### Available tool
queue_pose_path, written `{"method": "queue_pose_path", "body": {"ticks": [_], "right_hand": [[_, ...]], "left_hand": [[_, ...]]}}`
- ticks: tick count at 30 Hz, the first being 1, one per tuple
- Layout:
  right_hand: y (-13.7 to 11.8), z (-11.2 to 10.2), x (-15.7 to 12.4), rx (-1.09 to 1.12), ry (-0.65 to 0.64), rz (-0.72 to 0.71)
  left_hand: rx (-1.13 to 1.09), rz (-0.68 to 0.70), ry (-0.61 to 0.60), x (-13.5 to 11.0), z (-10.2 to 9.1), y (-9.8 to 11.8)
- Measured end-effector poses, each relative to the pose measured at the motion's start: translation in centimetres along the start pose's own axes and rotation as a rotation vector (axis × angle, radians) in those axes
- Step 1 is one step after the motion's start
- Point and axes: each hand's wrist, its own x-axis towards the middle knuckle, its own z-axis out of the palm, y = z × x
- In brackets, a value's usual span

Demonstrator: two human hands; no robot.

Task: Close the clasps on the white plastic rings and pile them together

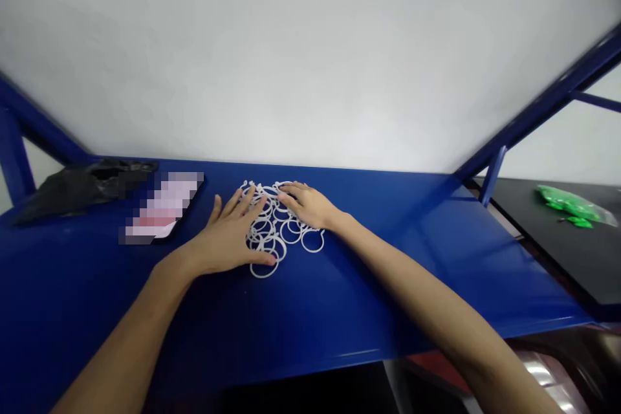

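Note:
A loose heap of white plastic rings [264,228], each with a small tab or hook, lies on the blue tabletop [388,233]. My left hand [233,233] rests over the left side of the heap, fingers spread and the thumb across the nearest rings. On the far right side of the heap lies my right hand [308,205], palm down, its fingers stretched over the rings. Both hands touch the rings without gripping any that I can see. Some rings are hidden under the fingers.
A phone [165,207] with a blurred screen lies left of my left hand. Beyond it sits a crumpled black plastic bag [82,187]. Blue metal braces [492,174] flank the table. At far right, a clear bag with green pieces [572,204] lies on a black surface [548,246].

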Motion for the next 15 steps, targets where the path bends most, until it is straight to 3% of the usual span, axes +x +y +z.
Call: {"method": "queue_pose_path", "body": {"ticks": [4, 10, 15], "right_hand": [[-0.5, -1.1, -2.1, 0.076, 0.011, -0.099], [0.4, -3.3, -7.3, -0.001, 0.116, 0.033], [2.3, -4.0, -12.0, -0.056, 0.165, 0.062]], "left_hand": [[0.012, -0.039, 0.085, 0.6, 0.4, -0.6], [0.016, -0.044, 0.179, 1.0, 0.2, -0.9], [-0.001, 0.013, 0.384, 1.1, -0.3, -0.7]]}}
